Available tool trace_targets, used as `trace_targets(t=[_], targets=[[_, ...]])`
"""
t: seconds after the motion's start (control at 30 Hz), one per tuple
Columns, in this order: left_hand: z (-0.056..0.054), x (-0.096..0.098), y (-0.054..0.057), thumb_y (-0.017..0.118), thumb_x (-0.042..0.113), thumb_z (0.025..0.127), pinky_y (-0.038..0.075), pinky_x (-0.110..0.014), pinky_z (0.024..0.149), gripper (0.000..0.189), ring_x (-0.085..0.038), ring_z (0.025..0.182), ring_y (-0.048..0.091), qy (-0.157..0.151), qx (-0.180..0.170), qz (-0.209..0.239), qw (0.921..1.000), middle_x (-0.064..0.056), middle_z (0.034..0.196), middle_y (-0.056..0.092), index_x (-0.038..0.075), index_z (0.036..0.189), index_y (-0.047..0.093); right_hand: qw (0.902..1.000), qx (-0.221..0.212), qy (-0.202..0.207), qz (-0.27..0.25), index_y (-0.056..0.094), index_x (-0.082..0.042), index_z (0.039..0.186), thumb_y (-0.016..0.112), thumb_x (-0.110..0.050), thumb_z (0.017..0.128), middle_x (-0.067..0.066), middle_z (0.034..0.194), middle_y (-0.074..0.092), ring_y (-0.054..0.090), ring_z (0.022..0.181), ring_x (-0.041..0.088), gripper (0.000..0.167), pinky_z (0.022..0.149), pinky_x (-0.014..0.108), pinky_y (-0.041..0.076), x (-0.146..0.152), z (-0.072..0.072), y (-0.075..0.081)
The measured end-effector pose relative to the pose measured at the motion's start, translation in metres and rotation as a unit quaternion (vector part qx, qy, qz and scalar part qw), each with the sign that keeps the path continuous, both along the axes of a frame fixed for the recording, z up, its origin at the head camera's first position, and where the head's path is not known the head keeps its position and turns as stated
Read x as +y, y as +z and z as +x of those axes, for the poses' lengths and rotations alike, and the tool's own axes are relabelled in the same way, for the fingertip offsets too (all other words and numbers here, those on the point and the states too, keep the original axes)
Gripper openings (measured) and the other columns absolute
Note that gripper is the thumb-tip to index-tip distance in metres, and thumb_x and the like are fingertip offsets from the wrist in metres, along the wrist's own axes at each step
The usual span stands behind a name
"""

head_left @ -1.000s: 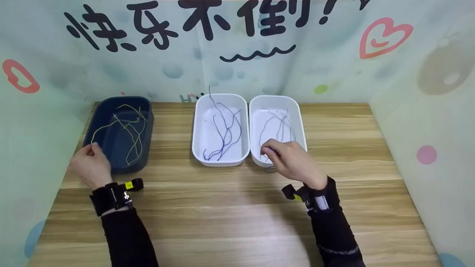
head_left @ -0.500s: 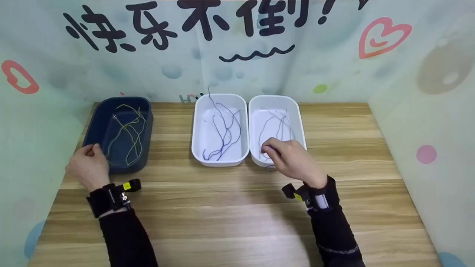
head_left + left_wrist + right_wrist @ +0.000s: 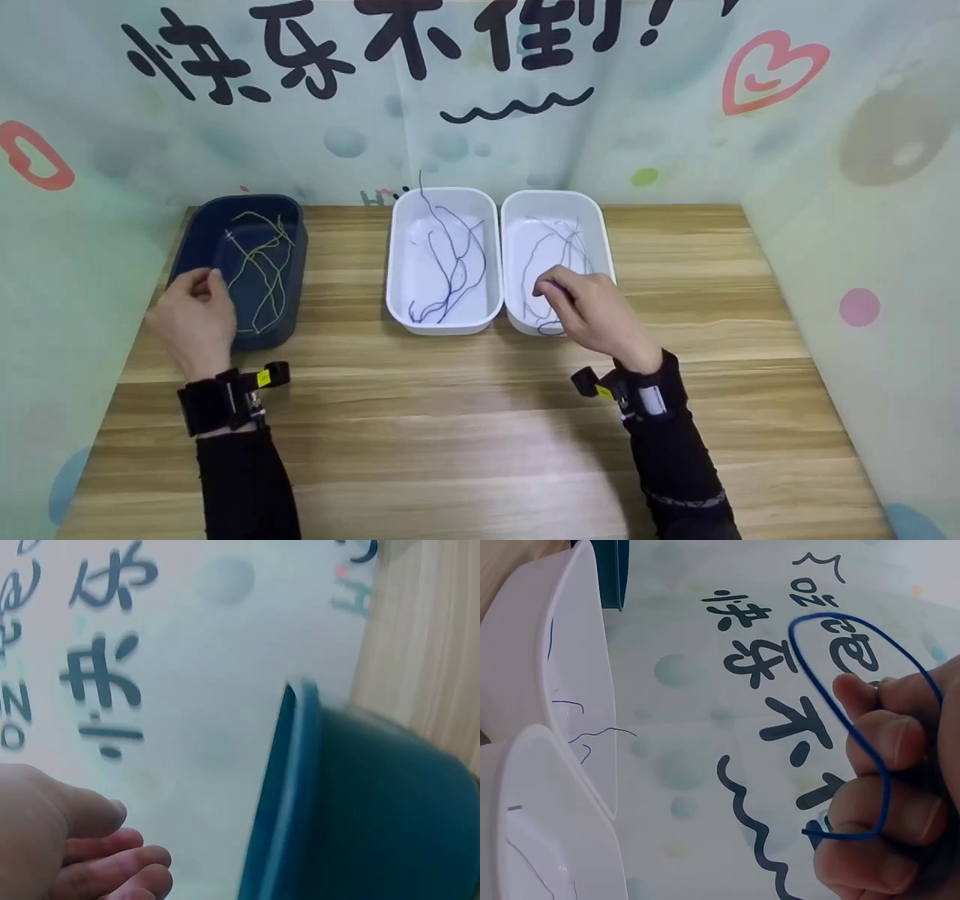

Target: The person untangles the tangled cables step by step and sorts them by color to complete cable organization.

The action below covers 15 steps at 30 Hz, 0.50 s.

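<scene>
My left hand (image 3: 195, 319) is over the near left edge of the dark blue tub (image 3: 302, 247). Its fingers are loosely bent with nothing between them, and the left wrist view shows the thumb apart from the fingers. Tangled yellow strings (image 3: 259, 251) lie in that tub. Above the near end of the right white tub (image 3: 517, 324), my right hand (image 3: 592, 311) grips a blue string (image 3: 840, 835) in curled fingers. Part of it loops out beside the knuckles in the right wrist view. Thin greyish strings (image 3: 568, 241) lie in the tub below.
Left of that tub, almost touching it, stands another white tub (image 3: 409, 327) with several dark blue strings (image 3: 451, 289), one poking over its far rim. All three tubs stand on a wooden table (image 3: 420, 435) before a printed backdrop (image 3: 247, 150).
My left hand has let go of a yellow string, which now lies in the dark tub, and has shifted slightly right and away from me. The right hand, still gripping the blue string, rises slightly.
</scene>
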<state>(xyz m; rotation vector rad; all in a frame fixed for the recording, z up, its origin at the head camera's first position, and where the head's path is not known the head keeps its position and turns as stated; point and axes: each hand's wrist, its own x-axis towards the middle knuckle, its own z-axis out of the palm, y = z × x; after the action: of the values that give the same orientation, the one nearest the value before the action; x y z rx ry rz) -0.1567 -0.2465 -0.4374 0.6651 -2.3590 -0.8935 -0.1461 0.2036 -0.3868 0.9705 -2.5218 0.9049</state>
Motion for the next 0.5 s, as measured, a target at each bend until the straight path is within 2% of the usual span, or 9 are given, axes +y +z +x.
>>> trace_targets(t=[0.13, 0.2, 0.27, 0.33, 0.43, 0.5], targets=[[0.006, 0.013, 0.006, 0.056, 0.023, 0.097, 0.034, -0.014, 0.064, 0.03, 0.008, 0.067, 0.045, -0.051, 0.054, -0.015, 0.9971, -0.018, 0.094, 0.073, 0.0, 0.11, 0.071, 0.9998, -0.009, 0.001, -0.016, 0.066, -0.005, 0.091, 0.052, -0.008, 0.098, 0.001, 0.067, 0.059, 0.049, 0.056, 0.006, 0.016, 0.054, 0.024, 0.045, -0.003, -0.005, 0.004], [0.01, 0.02, 0.008, 0.058, 0.019, 0.095, 0.033, -0.012, 0.063, 0.028, 0.012, 0.063, 0.041, -0.087, 0.09, -0.031, 0.9917, -0.019, 0.088, 0.072, -0.003, 0.106, 0.071, 0.9997, -0.015, 0.002, -0.021, 0.066, -0.004, 0.092, 0.051, -0.009, 0.099, 0.002, 0.068, 0.06, 0.049, 0.057, 0.007, 0.017, 0.055, 0.024, 0.044, -0.008, -0.01, 0.007], [0.015, 0.025, 0.008, 0.059, 0.015, 0.095, 0.032, -0.009, 0.062, 0.025, 0.009, 0.063, 0.045, -0.127, 0.118, -0.051, 0.9835, -0.02, 0.082, 0.071, -0.005, 0.103, 0.071, 0.9994, -0.025, 0.003, -0.025, 0.067, -0.004, 0.092, 0.051, -0.01, 0.099, 0.003, 0.069, 0.061, 0.049, 0.058, 0.007, 0.018, 0.056, 0.024, 0.044, -0.013, -0.015, 0.01], [0.021, 0.031, 0.007, 0.059, 0.012, 0.094, 0.031, -0.008, 0.062, 0.022, -0.002, 0.062, 0.052, -0.168, 0.138, -0.079, 0.9729, -0.02, 0.079, 0.07, -0.006, 0.101, 0.07, 0.9989, -0.038, 0.004, -0.028, 0.067, -0.004, 0.093, 0.05, -0.011, 0.1, 0.003, 0.069, 0.059, 0.048, 0.059, 0.008, 0.02, 0.058, 0.025, 0.043, -0.019, -0.021, 0.012], [0.032, 0.039, 0.006, 0.062, 0.007, 0.092, 0.032, -0.008, 0.061, 0.017, -0.02, 0.061, 0.057, -0.225, 0.156, -0.121, 0.9541, -0.018, 0.075, 0.068, -0.006, 0.099, 0.071, 0.998, -0.058, -0.002, -0.025, 0.067, -0.003, 0.094, 0.049, -0.013, 0.101, 0.005, 0.068, 0.056, 0.045, 0.06, 0.01, 0.022, 0.06, 0.026, 0.041, -0.03, -0.032, 0.015], [0.04, 0.044, 0.004, 0.064, 0.004, 0.089, 0.038, -0.012, 0.059, 0.015, -0.024, 0.06, 0.059, -0.262, 0.163, -0.139, 0.941, -0.017, 0.074, 0.068, -0.005, 0.099, 0.07, 0.9972, -0.071, -0.013, -0.019, 0.067, -0.004, 0.094, 0.049, -0.015, 0.101, 0.004, 0.069, 0.055, 0.045, 0.06, 0.011, 0.023, 0.06, 0.026, 0.04, -0.037, -0.04, 0.016]])
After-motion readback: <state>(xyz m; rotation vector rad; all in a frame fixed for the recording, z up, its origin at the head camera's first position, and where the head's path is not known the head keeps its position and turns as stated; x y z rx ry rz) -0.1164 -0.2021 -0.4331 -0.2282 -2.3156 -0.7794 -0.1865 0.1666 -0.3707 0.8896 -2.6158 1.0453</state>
